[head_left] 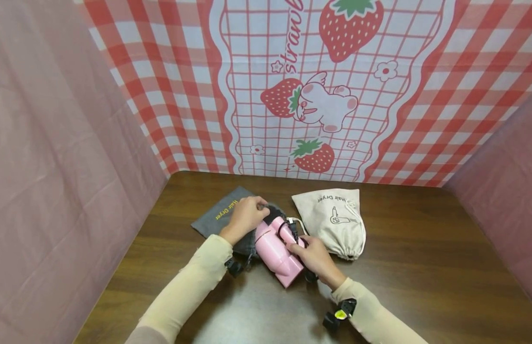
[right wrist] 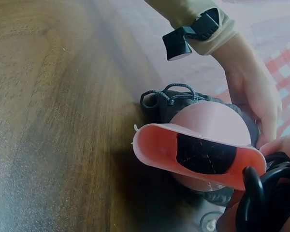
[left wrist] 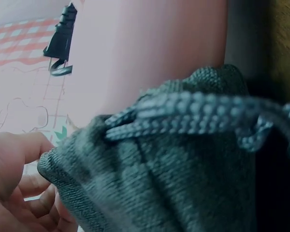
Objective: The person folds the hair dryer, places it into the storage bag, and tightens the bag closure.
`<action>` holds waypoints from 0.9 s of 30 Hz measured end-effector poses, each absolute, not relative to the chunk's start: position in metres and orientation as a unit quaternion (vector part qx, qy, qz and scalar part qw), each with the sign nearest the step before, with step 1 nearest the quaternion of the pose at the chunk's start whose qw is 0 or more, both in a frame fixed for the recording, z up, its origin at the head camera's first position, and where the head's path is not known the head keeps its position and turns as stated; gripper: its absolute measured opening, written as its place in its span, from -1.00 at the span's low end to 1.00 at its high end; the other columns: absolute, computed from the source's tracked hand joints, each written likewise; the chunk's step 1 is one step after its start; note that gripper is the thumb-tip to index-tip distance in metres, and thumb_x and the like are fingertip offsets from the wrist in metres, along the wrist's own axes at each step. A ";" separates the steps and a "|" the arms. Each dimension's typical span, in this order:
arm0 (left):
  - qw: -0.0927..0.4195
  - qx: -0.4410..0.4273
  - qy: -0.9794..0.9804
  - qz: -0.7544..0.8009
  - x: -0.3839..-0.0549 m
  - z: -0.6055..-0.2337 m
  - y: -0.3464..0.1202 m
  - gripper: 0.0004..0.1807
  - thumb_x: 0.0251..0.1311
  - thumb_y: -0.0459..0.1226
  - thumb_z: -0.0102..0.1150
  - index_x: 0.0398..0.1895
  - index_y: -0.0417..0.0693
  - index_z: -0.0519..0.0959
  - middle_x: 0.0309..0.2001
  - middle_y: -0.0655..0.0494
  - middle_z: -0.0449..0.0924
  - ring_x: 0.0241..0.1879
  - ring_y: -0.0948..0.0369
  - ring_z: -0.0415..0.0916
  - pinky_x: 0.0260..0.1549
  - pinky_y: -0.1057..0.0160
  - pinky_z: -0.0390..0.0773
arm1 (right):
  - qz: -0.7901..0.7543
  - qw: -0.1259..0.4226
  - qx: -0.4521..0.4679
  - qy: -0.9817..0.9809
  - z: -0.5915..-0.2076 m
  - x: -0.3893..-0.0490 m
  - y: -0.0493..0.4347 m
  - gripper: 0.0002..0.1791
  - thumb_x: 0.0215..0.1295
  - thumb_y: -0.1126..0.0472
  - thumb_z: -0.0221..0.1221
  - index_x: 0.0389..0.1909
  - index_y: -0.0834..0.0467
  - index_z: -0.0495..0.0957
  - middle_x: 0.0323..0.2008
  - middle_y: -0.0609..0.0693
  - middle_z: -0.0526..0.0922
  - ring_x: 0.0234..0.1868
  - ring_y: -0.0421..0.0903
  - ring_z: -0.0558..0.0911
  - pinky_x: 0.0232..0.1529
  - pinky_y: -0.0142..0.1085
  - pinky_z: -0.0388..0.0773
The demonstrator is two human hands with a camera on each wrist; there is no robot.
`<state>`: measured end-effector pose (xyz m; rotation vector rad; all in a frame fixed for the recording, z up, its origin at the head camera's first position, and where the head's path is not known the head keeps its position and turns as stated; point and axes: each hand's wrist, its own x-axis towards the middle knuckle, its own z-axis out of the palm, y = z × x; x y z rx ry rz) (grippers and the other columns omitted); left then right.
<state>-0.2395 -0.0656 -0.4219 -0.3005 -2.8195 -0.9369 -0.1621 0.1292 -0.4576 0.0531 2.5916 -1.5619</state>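
A pink hair dryer [head_left: 272, 251] lies tilted with its rear end in the mouth of a dark grey cloth bag [head_left: 218, 215] marked "Hair Dryer". My left hand [head_left: 247, 216] pinches the rim of that bag; the left wrist view shows thumb and fingers on the cloth edge, beside a braided drawstring [left wrist: 183, 108]. With my right hand [head_left: 315, 255] I grip the dryer's folded handle and its bundled black cord [right wrist: 253, 198]. The flat nozzle [right wrist: 150, 147] points toward me, outside the bag. How deep the dryer sits inside is hidden.
To the right lies a beige drawstring bag [head_left: 334, 215] with a hair dryer drawing, its gathered end toward me. Brown wooden table [head_left: 420, 267] spreads around. A strawberry-patterned cloth [head_left: 309, 95] hangs behind, and pink curtains [head_left: 63, 143] stand at both sides.
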 end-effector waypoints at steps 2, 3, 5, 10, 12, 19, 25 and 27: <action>0.082 -0.107 -0.944 -0.303 -0.239 -0.422 -0.064 -0.80 0.07 -0.22 0.25 -0.26 -0.06 0.72 -0.41 0.09 0.72 -0.36 0.14 0.64 -0.33 0.18 0.56 | -0.516 0.058 0.015 0.854 -0.459 -0.163 0.128 -0.72 0.13 0.15 0.29 -0.26 0.29 0.64 -0.43 0.03 0.63 -0.43 -0.19 0.51 -0.37 -0.37 0.47; 0.083 -0.106 -0.944 -0.302 -0.239 -0.422 -0.063 -0.82 0.08 -0.21 0.25 -0.28 -0.05 0.73 -0.42 0.11 0.71 -0.37 0.15 0.63 -0.36 0.19 0.55 | -0.517 0.059 0.015 0.854 -0.459 -0.163 0.128 -0.72 0.13 0.15 0.29 -0.25 0.30 0.64 -0.43 0.03 0.63 -0.43 -0.19 0.51 -0.38 -0.36 0.47; 0.084 -0.110 -0.942 -0.307 -0.238 -0.422 -0.061 -0.84 0.11 -0.20 0.27 -0.30 -0.04 0.73 -0.42 0.11 0.71 -0.37 0.16 0.63 -0.34 0.19 0.54 | -0.519 0.059 0.015 0.853 -0.460 -0.164 0.127 -0.71 0.13 0.15 0.28 -0.26 0.30 0.64 -0.44 0.03 0.62 -0.43 -0.19 0.50 -0.38 -0.36 0.47; 0.080 -0.144 -0.929 -0.330 -0.236 -0.420 -0.057 -0.85 0.17 -0.17 0.29 -0.34 -0.04 0.71 -0.46 0.13 0.70 -0.43 0.23 0.59 -0.22 0.18 0.51 | -0.528 0.064 0.022 0.846 -0.461 -0.168 0.124 -0.70 0.12 0.14 0.28 -0.26 0.31 0.63 -0.45 0.02 0.60 -0.44 -0.17 0.51 -0.40 -0.35 0.48; 0.072 -0.157 -0.924 -0.340 -0.235 -0.420 -0.055 -0.85 0.18 -0.16 0.28 -0.35 -0.04 0.71 -0.49 0.14 0.69 -0.49 0.28 0.57 -0.23 0.21 0.53 | -0.526 0.068 0.025 0.847 -0.462 -0.170 0.124 -0.68 0.12 0.13 0.29 -0.25 0.32 0.63 -0.45 0.03 0.62 -0.44 -0.17 0.52 -0.40 -0.35 0.48; 0.079 -0.165 -0.922 -0.341 -0.234 -0.419 -0.046 -0.85 0.16 -0.16 0.27 -0.38 -0.04 0.69 -0.49 0.15 0.69 -0.49 0.29 0.53 -0.39 0.32 0.48 | -0.505 0.066 0.029 0.860 -0.463 -0.177 0.122 -0.66 0.07 0.08 0.32 -0.28 0.30 0.65 -0.48 0.01 0.62 -0.46 -0.16 0.51 -0.42 -0.34 0.45; 0.099 -0.180 -0.917 -0.343 -0.229 -0.420 -0.041 -0.86 0.18 -0.17 0.27 -0.38 -0.04 0.68 -0.50 0.16 0.65 -0.47 0.28 0.52 -0.41 0.36 0.46 | -0.505 0.070 0.018 0.860 -0.463 -0.182 0.115 -0.71 0.03 0.06 0.34 -0.45 0.24 0.63 -0.59 -0.06 0.54 -0.55 -0.19 0.47 -0.52 -0.35 0.41; 0.106 -0.188 -0.913 -0.348 -0.226 -0.420 -0.042 -0.88 0.18 -0.19 0.27 -0.38 -0.04 0.68 -0.51 0.16 0.64 -0.49 0.29 0.51 -0.43 0.36 0.46 | -0.505 0.072 0.020 0.860 -0.462 -0.184 0.113 -0.70 0.02 0.03 0.35 -0.52 0.21 0.60 -0.63 -0.08 0.51 -0.58 -0.19 0.46 -0.56 -0.35 0.39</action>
